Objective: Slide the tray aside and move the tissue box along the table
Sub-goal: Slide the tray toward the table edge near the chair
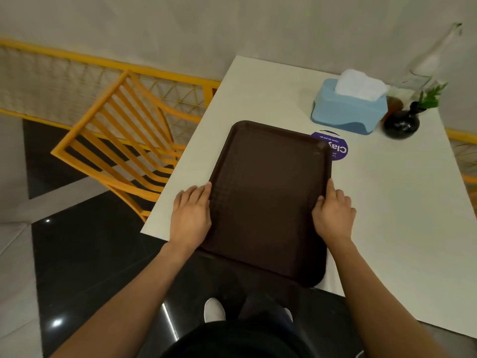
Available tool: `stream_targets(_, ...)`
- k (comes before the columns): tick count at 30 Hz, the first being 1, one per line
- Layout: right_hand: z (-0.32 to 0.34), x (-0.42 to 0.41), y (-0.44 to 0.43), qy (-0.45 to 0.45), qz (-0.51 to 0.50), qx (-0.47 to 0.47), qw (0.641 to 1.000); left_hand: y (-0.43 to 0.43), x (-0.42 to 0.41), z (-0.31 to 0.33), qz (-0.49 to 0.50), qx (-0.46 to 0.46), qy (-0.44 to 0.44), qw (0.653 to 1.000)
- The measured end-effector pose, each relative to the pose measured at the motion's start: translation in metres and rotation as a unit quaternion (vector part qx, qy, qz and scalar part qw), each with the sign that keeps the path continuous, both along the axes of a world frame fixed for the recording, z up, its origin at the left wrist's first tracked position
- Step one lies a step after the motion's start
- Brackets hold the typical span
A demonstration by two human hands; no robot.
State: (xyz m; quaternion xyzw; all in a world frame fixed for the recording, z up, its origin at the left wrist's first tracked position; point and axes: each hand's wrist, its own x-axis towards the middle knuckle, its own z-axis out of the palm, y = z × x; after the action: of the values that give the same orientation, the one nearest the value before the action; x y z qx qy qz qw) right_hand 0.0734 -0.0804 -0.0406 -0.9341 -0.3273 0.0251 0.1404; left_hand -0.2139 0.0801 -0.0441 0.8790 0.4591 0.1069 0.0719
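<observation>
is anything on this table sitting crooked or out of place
The tray lies askew to the table, its near end overhanging the edge and its far corner covering part of the purple sticker. Nothing looks spilled or damaged.

Round purple sticker [335, 147] half hidden under your dark brown plastic tray [268, 202], its small print unreadable, clear glass bottle [428, 60] blurred, your elbows cut off below.

Dark brown tray [268, 200] with a fine grid texture, white table [387, 202], light blue tissue box [348, 112] upper right, purple round sticker [338, 148], orange-yellow slatted chair [116, 140] at left, black vase [401, 124].
</observation>
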Motion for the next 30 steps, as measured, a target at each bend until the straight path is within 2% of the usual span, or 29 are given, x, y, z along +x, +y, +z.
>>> stream_targets(10,-0.002,0.000,0.058,0.002,0.024,-0.004,1.000,0.035,-0.013,0.000,0.031,-0.051,-0.026,0.998)
stream_targets(30,-0.002,0.037,0.132,0.022,0.030,0.009,0.999,0.121,0.029,0.002,0.019,-0.066,-0.030,0.997)
